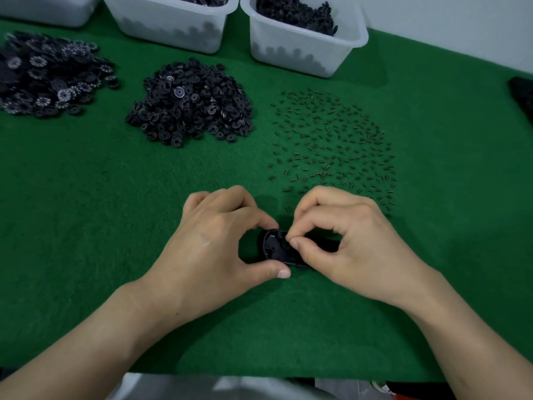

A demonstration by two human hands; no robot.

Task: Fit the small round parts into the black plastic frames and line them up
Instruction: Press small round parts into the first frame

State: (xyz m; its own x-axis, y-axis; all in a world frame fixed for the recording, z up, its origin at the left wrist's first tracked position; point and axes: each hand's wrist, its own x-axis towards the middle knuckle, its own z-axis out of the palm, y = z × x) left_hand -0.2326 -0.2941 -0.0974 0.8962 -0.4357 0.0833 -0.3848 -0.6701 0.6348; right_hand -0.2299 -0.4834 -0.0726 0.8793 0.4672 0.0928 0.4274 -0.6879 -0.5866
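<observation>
A black plastic frame point(275, 249) sits low over the green felt at the centre, partly hidden by my fingers. My left hand point(213, 243) grips its left end between thumb and forefinger. My right hand point(343, 241) pinches something small against the frame's inner face with thumb and forefinger; the pinched part is too small to make out. A heap of small black round washers point(190, 102) lies at the back centre. Toothed black discs point(49, 73) are piled at the back left. Tiny dark springs point(331, 145) are scattered just beyond my right hand.
Two translucent white bins point(302, 50) point(173, 27) of black parts stand along the back edge, and a third bin corner point(46, 10) shows at the far left. A dark object point(523, 96) lies at the right edge. The green felt mat point(86, 197) ends near my body.
</observation>
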